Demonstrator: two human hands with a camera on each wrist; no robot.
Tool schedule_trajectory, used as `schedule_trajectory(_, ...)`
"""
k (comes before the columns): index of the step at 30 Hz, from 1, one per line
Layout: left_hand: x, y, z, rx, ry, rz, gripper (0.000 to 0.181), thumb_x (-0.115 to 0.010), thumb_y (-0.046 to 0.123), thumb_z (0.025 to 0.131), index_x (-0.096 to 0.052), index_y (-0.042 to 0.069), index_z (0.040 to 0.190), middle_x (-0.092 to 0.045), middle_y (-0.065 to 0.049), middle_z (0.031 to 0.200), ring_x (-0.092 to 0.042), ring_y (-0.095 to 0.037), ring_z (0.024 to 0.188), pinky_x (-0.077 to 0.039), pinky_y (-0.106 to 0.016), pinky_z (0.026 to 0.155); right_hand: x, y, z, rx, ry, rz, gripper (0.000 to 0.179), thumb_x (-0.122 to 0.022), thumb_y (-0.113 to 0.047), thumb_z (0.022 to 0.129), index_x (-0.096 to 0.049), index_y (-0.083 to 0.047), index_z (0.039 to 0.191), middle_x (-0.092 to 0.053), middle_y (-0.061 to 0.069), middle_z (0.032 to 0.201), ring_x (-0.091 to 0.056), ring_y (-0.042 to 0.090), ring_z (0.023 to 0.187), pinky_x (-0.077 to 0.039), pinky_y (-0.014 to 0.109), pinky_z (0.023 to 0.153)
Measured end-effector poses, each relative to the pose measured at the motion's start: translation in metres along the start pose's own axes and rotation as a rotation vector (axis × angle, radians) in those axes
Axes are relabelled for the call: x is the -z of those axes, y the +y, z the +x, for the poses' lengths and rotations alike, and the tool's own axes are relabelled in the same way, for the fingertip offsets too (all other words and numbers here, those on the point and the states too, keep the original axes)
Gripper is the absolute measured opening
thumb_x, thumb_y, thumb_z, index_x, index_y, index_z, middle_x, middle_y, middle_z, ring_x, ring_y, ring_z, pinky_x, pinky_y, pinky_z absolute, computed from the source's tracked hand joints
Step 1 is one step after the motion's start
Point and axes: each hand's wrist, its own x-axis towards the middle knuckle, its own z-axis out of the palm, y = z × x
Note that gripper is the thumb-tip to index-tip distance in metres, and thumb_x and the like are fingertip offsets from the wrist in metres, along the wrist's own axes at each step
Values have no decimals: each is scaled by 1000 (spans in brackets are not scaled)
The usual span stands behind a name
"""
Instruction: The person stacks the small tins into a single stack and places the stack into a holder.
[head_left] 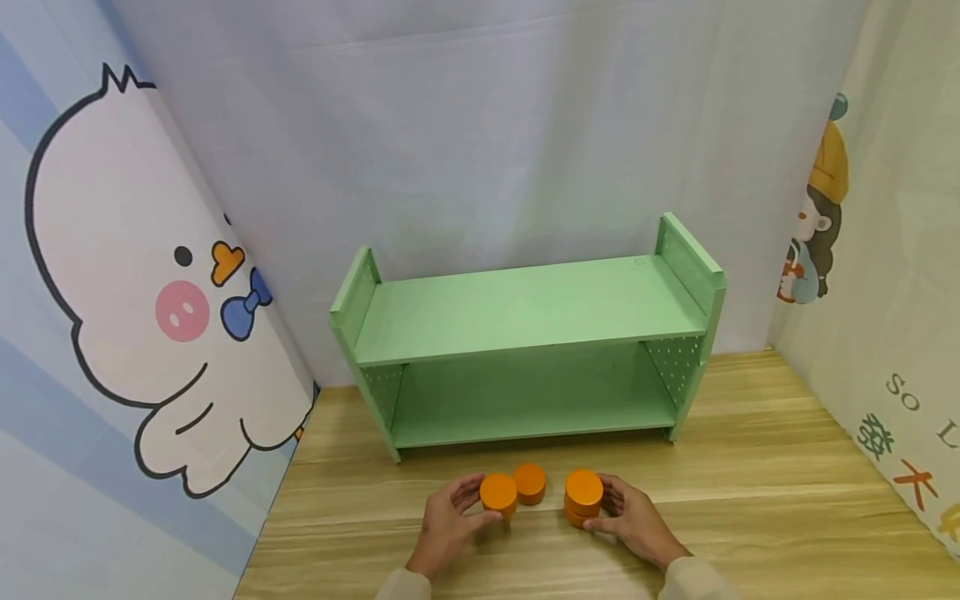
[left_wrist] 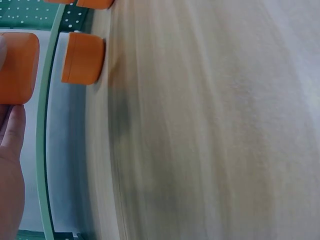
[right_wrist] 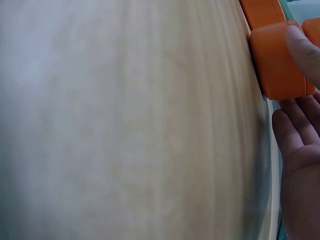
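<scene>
My left hand (head_left: 448, 518) holds a round orange tin (head_left: 498, 493) between thumb and fingers. In the left wrist view that tin (left_wrist: 19, 70) is at the left edge, raised above the tabletop. Another orange tin (head_left: 530, 483) stands on the table just behind and to its right. To the right, my right hand (head_left: 633, 518) grips a stack of two orange tins, the upper one (head_left: 583, 487) sitting over the lower one (head_left: 576, 520). Its thumb lies against the near side, with the fingers round the far right side. The right wrist view shows the thumb (right_wrist: 304, 50) across an orange tin (right_wrist: 275, 62).
Behind the tins stands a pale green two-level shelf (head_left: 525, 312) with perforated side panels. It rests on a wood-grain table (head_left: 780, 467). A plain pale curtain (head_left: 487, 125) hangs at the back, with printed cartoon sheets at left (head_left: 112, 250) and right (head_left: 892, 275).
</scene>
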Motion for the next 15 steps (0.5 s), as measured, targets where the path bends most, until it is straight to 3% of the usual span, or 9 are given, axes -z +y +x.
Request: schedule_trajectory(15,-4,11,2,-18,-18,-35,61,-86,0,73,-58,-13,125,-60,-29,128,-60,-40,118,-53,-36,100,0,-1,-1,5,7,-22,76,-86,-9,77,-46,12,139,-54,31,136,-54,43,125,-50,44,103)
